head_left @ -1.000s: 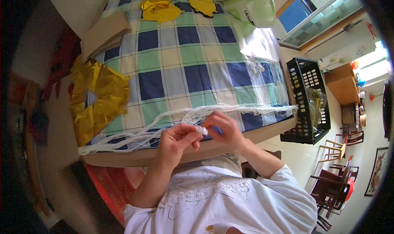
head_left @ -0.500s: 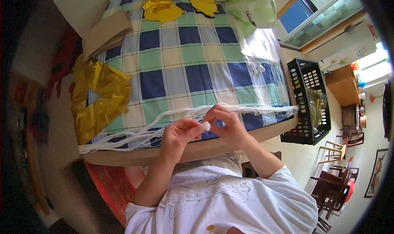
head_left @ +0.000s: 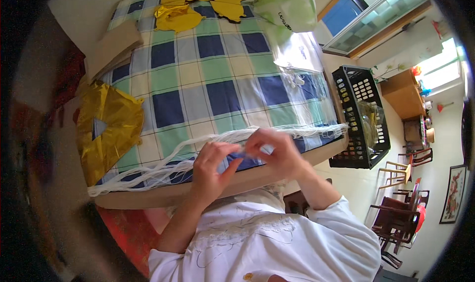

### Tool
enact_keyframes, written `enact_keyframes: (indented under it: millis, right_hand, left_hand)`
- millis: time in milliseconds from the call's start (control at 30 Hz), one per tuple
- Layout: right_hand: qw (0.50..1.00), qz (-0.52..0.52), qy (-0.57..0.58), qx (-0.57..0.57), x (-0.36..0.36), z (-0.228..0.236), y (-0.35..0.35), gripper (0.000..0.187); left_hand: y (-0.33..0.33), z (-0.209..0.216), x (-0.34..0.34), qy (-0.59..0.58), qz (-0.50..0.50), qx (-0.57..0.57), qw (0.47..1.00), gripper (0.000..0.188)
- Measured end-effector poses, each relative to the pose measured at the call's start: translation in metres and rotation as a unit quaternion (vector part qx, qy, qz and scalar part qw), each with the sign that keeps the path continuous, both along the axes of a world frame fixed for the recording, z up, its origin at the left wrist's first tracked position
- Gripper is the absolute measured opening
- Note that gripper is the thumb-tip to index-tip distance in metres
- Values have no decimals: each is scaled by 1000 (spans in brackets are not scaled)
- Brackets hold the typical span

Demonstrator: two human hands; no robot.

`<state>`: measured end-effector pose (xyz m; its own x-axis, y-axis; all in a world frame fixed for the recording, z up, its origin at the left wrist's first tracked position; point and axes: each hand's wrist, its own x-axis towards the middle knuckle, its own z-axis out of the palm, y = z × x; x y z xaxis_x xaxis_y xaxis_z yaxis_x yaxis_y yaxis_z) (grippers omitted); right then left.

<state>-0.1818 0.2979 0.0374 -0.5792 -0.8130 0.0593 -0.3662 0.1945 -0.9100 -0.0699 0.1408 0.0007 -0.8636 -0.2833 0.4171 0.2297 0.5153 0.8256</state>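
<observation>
My left hand (head_left: 212, 164) is over the bed's near edge, its thumb apart from its fingers. Facing it, my right hand (head_left: 275, 152) is blurred by motion, with thumb and fingertips drawn together in a pinch. The fingertips of both hands nearly meet, and a small pale speck shows between them, too blurred to name. Behind and below the hands, a long bundle of white string (head_left: 217, 137) stretches along the near edge of the bed, spreading into loose strands on the left.
A checked bedspread (head_left: 198, 74) covers the bed. Gold foil sheets (head_left: 111, 126) lie at the left, with more gold foil (head_left: 178, 17) farther back. Brown cardboard (head_left: 114, 47) rests at the left edge. A green-white plastic bag (head_left: 289, 10) lies far right; a black plastic crate (head_left: 358, 118) stands beyond the bed.
The small white piece that showed between my fingertips is no longer plain to see. My left thumb has parted from its fingers. The whole view has shifted slightly.
</observation>
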Motion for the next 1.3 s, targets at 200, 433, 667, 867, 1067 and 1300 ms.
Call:
enact_keyframes:
  millis: [200, 433, 667, 867, 1067, 1300]
  right_hand:
    - [854, -430, 294, 16, -189, -45, 88, 6]
    - [882, -380, 251, 120, -214, -104, 99, 12]
    - [886, -353, 284, 96, -234, -106, 91, 11]
    - [909, -332, 234, 96, -228, -91, 103, 26]
    - [879, -387, 273, 62, -154, -48, 80, 20]
    - [955, -223, 195, 24, -43, -23, 22, 12]
  left_hand:
    - [-8, 5, 4, 11, 38, 15, 999, 15]
    - [-18, -7, 24, -40, 68, 51, 996, 9]
    - [-19, -2, 23, -53, 70, 73, 993, 8]
    - [-22, -5, 25, -60, 88, 51, 993, 10]
    - [-11, -18, 11, -51, 23, -90, 994, 15]
    - [28, -36, -32, -57, -15, -203, 977, 12]
